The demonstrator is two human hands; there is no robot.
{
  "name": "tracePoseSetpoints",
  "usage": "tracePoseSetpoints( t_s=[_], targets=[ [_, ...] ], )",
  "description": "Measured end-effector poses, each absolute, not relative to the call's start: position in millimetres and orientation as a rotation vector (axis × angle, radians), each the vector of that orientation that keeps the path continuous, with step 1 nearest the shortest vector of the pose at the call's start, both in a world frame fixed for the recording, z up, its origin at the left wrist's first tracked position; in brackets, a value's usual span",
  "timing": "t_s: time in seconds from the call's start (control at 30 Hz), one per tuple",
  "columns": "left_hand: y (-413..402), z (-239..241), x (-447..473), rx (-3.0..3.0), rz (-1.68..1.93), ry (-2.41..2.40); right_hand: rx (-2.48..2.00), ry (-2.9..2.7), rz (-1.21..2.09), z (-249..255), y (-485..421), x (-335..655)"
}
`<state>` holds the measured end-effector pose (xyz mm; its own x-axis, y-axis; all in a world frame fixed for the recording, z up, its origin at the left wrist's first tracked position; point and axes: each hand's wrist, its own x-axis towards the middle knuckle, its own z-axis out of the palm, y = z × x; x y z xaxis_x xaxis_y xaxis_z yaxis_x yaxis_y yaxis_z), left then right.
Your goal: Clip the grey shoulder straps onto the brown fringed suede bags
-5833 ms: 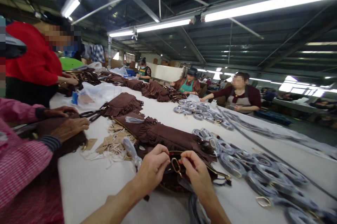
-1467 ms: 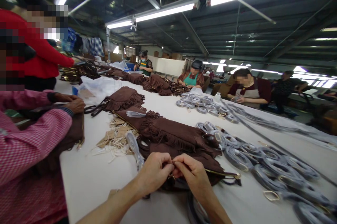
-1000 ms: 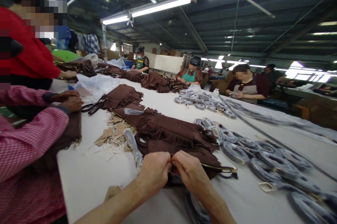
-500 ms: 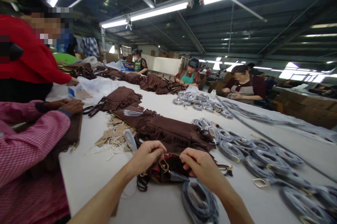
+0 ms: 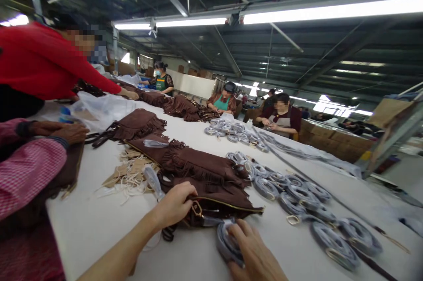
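Directly before me lies a dark brown handbag point(image 5: 216, 193) with its zipped mouth apart and a gold clasp point(image 5: 197, 208) hanging at the left end. My left hand point(image 5: 176, 201) pinches the bag's edge near that clasp. Fingers of my right hand point(image 5: 249, 243) curl round a coiled strap point(image 5: 223, 245) in clear grey wrapping, just in front of the bag. A wrapped length of the strap runs up to the bag's mouth; its far end is hidden. Behind lies another fringed brown bag point(image 5: 205, 161).
Several wrapped coiled straps point(image 5: 302, 195) cover the right of the white table point(image 5: 185, 254). Card tags with white strings point(image 5: 130, 175) lie left. A co-worker's hands point(image 5: 71, 132) rest on a bag at far left; a red sleeve point(image 5: 95, 74) reaches across behind.
My right hand has left the bag's zipped edge and moved down onto the coiled strap. My left hand stays at the bag. The view has swung right; the red-sleeved person leans further in.
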<state>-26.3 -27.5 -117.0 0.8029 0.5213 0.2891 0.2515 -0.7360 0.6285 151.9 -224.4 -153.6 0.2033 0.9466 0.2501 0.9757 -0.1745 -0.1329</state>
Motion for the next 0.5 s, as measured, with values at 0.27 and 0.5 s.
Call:
tracePoseSetpoints(
  t_s=[0.27, 0.5],
  targets=[
    [-30, -111, -23, 2.339, 0.774, 0.527, -1.81, -1.887, -0.617, -145, -223, 150],
    [-33, -110, -20, 2.313, 0.75, 0.405, -1.968, -1.738, -0.355, -165, -185, 162]
  ],
)
